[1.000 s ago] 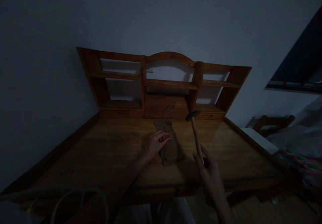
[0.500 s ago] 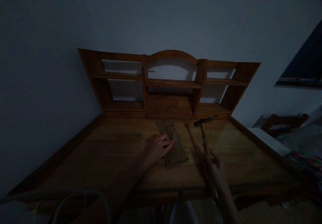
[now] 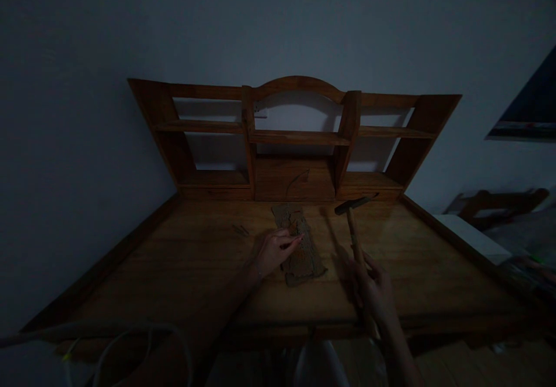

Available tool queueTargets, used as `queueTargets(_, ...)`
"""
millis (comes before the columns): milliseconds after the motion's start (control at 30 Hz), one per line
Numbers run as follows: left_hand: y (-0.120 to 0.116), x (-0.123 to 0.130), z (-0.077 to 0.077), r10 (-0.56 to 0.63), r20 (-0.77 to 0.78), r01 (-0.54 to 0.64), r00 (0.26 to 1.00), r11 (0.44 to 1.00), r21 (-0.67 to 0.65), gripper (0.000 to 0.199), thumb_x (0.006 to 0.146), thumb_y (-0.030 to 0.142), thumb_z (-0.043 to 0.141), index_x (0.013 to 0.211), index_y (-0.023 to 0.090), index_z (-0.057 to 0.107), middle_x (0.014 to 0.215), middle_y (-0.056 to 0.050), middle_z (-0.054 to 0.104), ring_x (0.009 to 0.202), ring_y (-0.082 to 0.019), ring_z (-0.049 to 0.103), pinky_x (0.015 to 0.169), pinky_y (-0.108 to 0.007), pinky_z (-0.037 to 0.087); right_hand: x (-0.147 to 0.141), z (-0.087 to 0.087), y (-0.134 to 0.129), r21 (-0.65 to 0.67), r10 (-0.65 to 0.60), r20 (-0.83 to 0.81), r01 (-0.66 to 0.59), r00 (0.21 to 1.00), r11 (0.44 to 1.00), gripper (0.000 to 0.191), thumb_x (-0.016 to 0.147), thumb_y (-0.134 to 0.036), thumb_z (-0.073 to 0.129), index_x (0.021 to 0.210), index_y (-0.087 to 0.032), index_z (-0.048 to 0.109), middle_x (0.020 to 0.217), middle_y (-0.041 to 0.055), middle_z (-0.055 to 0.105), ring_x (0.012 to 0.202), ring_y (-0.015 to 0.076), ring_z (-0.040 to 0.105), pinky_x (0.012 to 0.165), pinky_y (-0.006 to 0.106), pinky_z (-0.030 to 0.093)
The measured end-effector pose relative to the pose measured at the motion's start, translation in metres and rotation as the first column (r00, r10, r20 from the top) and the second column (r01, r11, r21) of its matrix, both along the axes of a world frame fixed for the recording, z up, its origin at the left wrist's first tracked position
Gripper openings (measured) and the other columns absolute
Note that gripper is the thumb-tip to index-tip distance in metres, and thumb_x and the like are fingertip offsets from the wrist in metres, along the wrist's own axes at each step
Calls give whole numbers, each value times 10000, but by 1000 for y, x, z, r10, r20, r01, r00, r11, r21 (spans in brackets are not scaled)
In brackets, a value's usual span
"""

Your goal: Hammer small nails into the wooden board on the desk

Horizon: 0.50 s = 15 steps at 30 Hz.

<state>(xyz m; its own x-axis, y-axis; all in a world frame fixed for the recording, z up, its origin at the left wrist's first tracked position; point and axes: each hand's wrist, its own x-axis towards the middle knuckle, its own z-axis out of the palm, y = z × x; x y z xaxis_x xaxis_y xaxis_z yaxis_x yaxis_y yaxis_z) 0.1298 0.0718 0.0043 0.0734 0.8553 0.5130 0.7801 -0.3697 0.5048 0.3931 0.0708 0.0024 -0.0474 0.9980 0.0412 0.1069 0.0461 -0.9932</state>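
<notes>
My right hand is wrapped round the wooden handle of a hammer, its dark head raised on the right side of the desk. My left hand pinches over a rough, brownish, ragged-edged piece of board lying on the desk. Whatever sits between those fingertips is too small and dark to make out. Left of this hand lie a few thin, nail-like slivers.
The wooden desk carries a shelf unit along its back, against the wall. A thin curved line shows on its middle panel. Pale cables loop at the lower left. A chair back stands at right.
The view has shifted slightly. My left fingers have moved a little over the board and remain pinched. The hammer stays raised in my right hand, almost unmoved.
</notes>
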Motion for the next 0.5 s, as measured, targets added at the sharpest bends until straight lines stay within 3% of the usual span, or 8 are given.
queueTargets(167, -2, 3, 3, -42, 13, 42, 999, 999, 14, 296, 913, 373, 464, 1069, 274, 694, 637, 1, 550, 660, -114, 512, 619, -207, 379, -5, 5, -4, 11, -12, -30, 13, 999, 1000, 551, 823, -506, 577, 1240, -146, 555, 450, -77, 404, 300, 80, 331, 265, 168, 271)
queueTargets(300, -3, 5, 6, -71, 106, 68, 992, 997, 31, 341, 914, 361, 464, 1214, 273, 598, 801, -9, 639, 745, -119, 568, 696, -210, 431, -4, 2, -1, 24, -12, -46, 13, 999, 1000, 546, 810, -507, 587, 1213, -140, 570, 420, -91, 379, 274, 76, 312, 249, 163, 269)
queueTargets(400, 3, -10, 6, 64, 181, -76, 981, 995, 60, 351, 908, 390, 453, 1195, 263, 609, 929, -27, 666, 810, -139, 600, 719, -232, 460, -1, -5, 3, 27, 12, -45, -11, 999, 1000, 540, 806, -511, 586, 1192, -134, 580, 422, -85, 402, 270, 84, 339, 240, 168, 285)
queueTargets(500, 9, -42, 11, 284, 206, -291, 936, 957, 4, 298, 879, 394, 488, 927, 192, 701, 903, -52, 682, 828, -164, 622, 735, -256, 478, 2, -10, 6, 46, 34, -62, -32, 998, 998, 546, 819, -508, 566, 1218, -136, 559, 433, -83, 416, 271, 87, 349, 236, 172, 303)
